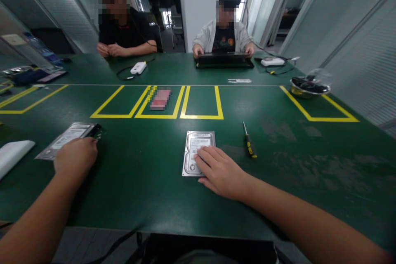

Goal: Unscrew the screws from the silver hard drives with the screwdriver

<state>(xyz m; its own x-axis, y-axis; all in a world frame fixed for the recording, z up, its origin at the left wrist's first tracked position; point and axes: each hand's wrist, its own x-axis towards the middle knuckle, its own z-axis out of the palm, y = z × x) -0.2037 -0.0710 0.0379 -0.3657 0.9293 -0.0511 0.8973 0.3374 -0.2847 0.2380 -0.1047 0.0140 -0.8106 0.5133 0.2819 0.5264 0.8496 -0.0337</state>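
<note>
A silver hard drive (189,148) lies label-up in the middle of the table. My right hand (221,171) rests on its right side, fingers stretched out flat over the label. To the right of that hand is a black-and-yellow screwdriver (248,144), lying with its shaft pointing away from me. On the left, my left hand (77,152) is closed beside a second hard drive (72,133), which seems to be on or in a clear bag. Its fingertips are pinched near small shiny bits (99,135), perhaps screws; what they hold is hidden.
Yellow tape outlines (201,117) mark the green table (148,198). A pink blurred item (160,99) lies inside one. A bowl of black items (309,87) stands at right, a white object (14,154) at left. Two people sit opposite, one holding a black panel (225,61).
</note>
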